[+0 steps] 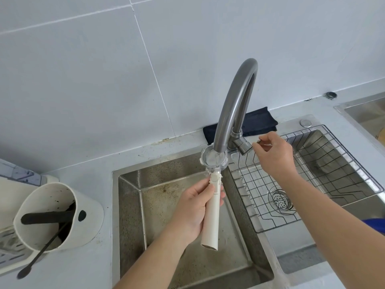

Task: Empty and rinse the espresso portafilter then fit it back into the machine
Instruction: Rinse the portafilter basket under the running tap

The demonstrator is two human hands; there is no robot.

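My left hand (194,207) grips the cream handle of the portafilter (212,217) over the left sink basin (133,180). Its round metal basket (213,159) sits right under the spout of the grey curved faucet (233,101), and water runs into it. My right hand (275,155) pinches the thin faucet lever (255,143) beside the faucet's base. A corner of the espresso machine's drip tray (10,245) shows at the far left edge.
A cream knock box (83,232) with a black bar and a dark brush stands on the counter at left. A wire rack (245,188) fills the right basin above a round drain (280,200). A black cloth (260,122) lies behind the faucet.
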